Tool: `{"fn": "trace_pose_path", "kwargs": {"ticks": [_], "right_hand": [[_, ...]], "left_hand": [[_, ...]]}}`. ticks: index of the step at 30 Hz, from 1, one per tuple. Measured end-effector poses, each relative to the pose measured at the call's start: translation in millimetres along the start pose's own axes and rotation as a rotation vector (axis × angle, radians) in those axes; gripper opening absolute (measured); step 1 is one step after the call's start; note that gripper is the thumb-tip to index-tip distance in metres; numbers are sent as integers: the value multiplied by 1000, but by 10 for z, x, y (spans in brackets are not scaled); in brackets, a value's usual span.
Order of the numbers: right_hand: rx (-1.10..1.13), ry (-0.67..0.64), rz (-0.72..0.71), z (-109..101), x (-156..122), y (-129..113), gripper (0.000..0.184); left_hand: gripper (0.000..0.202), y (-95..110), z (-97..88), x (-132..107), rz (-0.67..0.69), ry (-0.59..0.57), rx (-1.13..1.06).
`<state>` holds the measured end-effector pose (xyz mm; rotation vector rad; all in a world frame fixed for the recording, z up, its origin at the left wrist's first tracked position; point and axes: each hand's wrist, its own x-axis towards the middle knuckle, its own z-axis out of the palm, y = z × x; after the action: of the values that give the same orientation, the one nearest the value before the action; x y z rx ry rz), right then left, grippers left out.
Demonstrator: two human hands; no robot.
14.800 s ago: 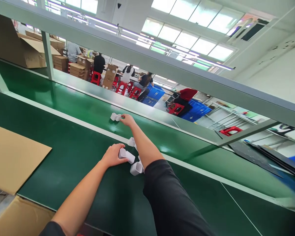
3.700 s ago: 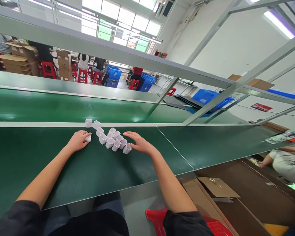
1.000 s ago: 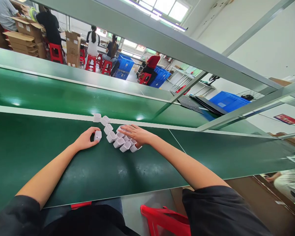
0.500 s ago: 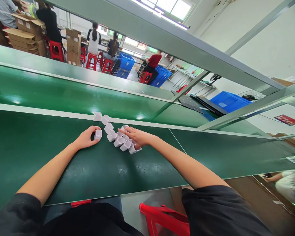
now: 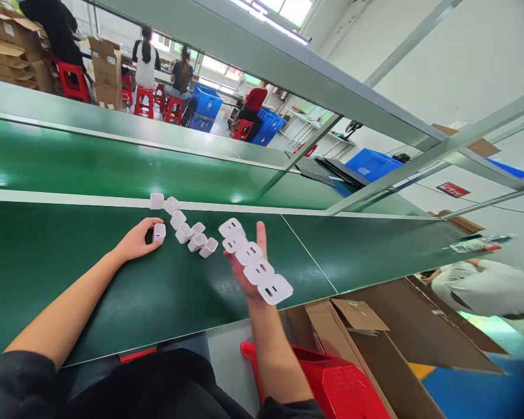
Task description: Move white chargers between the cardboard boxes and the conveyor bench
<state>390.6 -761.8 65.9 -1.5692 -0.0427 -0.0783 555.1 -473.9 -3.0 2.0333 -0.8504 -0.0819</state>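
My left hand [image 5: 136,243] rests on the green work surface [image 5: 166,302], fingers curled round one small white charger housing [image 5: 159,233]. Raised above the surface at the centre, my right hand [image 5: 245,282] grips a row of several white charger housings [image 5: 259,271]. Their end faces, each with dark port slots, point up at me; one finger sticks up beyond the row, and part of the hand is hidden behind it. Between the two hands lies a slanting chain of several loose white housings [image 5: 184,233], open-ended and hollow. The farthest housing [image 5: 156,201] sits against the pale strip.
A pale strip [image 5: 70,199] and metal frame [image 5: 305,139] run beyond the housings. An open cardboard box [image 5: 375,361] and red stool [image 5: 340,378] stand below the front edge at right. Another person [image 5: 475,291] is at far right; several sit at the back.
My right hand has lifted a row of several housings off the surface, moved right and turned them port faces up. My left hand still holds its housing. The view has shifted right.
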Motion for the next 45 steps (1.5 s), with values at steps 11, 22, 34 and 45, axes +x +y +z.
{"fn": "trace_pose_path", "kwargs": {"ticks": [11, 22, 34, 45], "right_hand": [[806, 55, 75, 1055, -85, 245, 85], [590, 38, 145, 1151, -50, 329, 89], [672, 16, 217, 1176, -57, 372, 74], [457, -52, 149, 1124, -100, 586, 75]], "left_hand": [[52, 221, -90, -30, 195, 141, -27], [75, 1163, -181, -231, 548, -50, -208], [55, 1050, -76, -218, 682, 14, -26], [67, 1050, -122, -250, 609, 31, 91]]}}
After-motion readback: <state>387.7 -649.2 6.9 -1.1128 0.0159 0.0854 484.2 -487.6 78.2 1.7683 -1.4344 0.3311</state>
